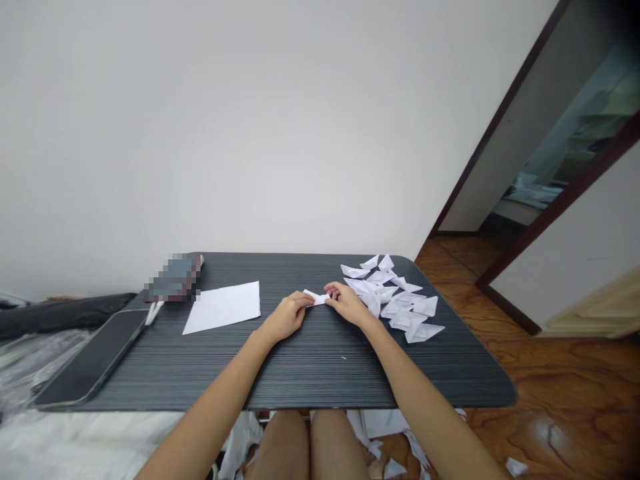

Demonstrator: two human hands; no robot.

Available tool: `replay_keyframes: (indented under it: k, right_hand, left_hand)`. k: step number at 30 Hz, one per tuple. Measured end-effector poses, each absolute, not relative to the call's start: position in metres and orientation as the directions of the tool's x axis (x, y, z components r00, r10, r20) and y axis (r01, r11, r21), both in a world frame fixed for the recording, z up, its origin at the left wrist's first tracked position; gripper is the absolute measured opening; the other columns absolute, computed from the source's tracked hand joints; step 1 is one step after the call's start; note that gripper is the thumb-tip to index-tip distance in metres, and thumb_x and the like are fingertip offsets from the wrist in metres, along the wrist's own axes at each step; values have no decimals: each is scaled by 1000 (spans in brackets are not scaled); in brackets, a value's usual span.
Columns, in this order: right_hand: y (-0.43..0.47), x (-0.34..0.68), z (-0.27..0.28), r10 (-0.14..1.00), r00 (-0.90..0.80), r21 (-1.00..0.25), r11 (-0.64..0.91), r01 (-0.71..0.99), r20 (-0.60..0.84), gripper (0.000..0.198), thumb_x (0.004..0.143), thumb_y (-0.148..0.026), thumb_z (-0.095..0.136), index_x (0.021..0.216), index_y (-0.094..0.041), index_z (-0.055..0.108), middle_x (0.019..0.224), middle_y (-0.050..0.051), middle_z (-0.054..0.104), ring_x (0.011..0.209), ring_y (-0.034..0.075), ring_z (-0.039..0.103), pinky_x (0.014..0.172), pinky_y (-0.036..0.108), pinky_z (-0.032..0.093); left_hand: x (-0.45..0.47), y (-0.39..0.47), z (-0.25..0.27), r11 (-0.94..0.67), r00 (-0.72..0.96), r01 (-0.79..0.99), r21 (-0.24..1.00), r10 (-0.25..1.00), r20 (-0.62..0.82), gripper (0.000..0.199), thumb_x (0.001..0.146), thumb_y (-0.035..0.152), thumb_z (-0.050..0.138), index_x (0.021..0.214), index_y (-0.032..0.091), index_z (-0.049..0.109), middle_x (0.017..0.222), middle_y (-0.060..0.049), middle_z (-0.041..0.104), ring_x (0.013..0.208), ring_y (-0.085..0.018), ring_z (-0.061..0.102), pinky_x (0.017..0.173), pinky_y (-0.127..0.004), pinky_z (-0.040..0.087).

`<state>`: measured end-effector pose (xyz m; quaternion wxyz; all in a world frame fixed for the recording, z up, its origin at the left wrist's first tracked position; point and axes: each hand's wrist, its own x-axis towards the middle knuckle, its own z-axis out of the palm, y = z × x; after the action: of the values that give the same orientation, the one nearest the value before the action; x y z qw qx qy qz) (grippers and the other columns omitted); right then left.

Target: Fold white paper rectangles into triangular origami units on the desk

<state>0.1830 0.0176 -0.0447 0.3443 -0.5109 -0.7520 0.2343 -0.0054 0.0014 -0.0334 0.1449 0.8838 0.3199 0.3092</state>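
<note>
Between my two hands, low over the dark table (210, 380), is a small folded piece of white paper (317, 300). My left hand (289, 316) pinches its left end. The fingers of my right hand (346, 303) are closed on its right end. Just right of my right hand lies a loose pile of folded paper boats (395, 297), some overlapping. A stack of flat white paper (225, 307) rests on the table to the left of my left hand. My fingertips hide parts of the folded paper.
At the table's left stand a blurred-out dark object (174, 279) and a black phone-like slab (95, 360) along the edge. A white wall (300, 133) rises behind the table. Paper scraps (394, 469) lie on the wooden floor (560, 400); a doorway opens at right.
</note>
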Motion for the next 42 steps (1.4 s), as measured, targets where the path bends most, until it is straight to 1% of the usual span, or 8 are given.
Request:
replay_keyframes:
  k: [9,15,20,25,30,32,38,42]
  right_hand:
    - [18,182,-39,922,-284,-666,386,638,262,6,66,-17,55,70,-13,58,66,-1,51,58,9,46,57,21,37]
    - [22,181,-32,953,-273,-722,280,633,130,6,65,-18,56,67,-13,58,56,-1,53,53,10,49,53,20,37]
    - [30,177,-30,970,-240,-646,209,734,41,4,62,-15,58,66,-15,58,61,1,57,58,11,53,56,21,38]
    - [22,170,-25,979,-205,-552,183,814,21,11,66,-15,55,76,-17,56,71,4,56,66,14,52,61,24,38]
    - [-6,158,-22,901,-294,-292,389,874,320,21,72,-7,45,89,-18,53,95,9,52,91,20,48,76,32,36]
    - [-14,156,-26,865,-385,-226,465,856,321,26,73,-2,38,88,-16,55,92,10,56,91,20,49,80,33,35]
    - [-24,166,-39,873,-409,-160,458,874,265,54,64,5,39,115,-12,46,122,11,48,115,21,39,100,39,17]
    - [-28,167,-37,897,-375,-184,419,889,232,56,64,3,38,118,-10,44,126,11,43,120,23,33,102,44,12]
  left_hand:
    - [-9,2,-29,-749,614,462,475,656,439,29,76,5,36,87,16,61,92,-6,61,88,-14,54,81,-31,43]
    - [-9,1,-28,-764,626,476,436,643,442,28,77,6,36,87,15,60,93,-6,60,89,-14,53,81,-30,43]
    - [-10,0,-28,-779,658,492,389,625,420,33,75,2,35,90,16,60,95,-6,59,92,-15,51,84,-31,42]
    - [-12,-3,-26,-776,680,505,377,627,380,34,75,2,34,91,15,61,99,-7,56,94,-15,51,86,-30,41]
    - [-15,-6,-23,-760,687,516,395,642,339,36,76,3,33,97,16,60,105,-7,56,99,-15,51,89,-29,39]
    - [-18,-9,-23,-750,687,529,396,653,319,37,77,5,32,102,16,58,111,-7,54,102,-15,50,91,-28,38]
    - [-32,-25,-26,-691,643,650,315,722,256,43,81,11,29,121,22,42,128,-4,41,112,-16,43,101,-42,20]
    - [-42,-37,-25,-624,565,749,225,778,276,41,80,12,32,116,20,47,124,-5,46,102,-18,52,102,-47,9]
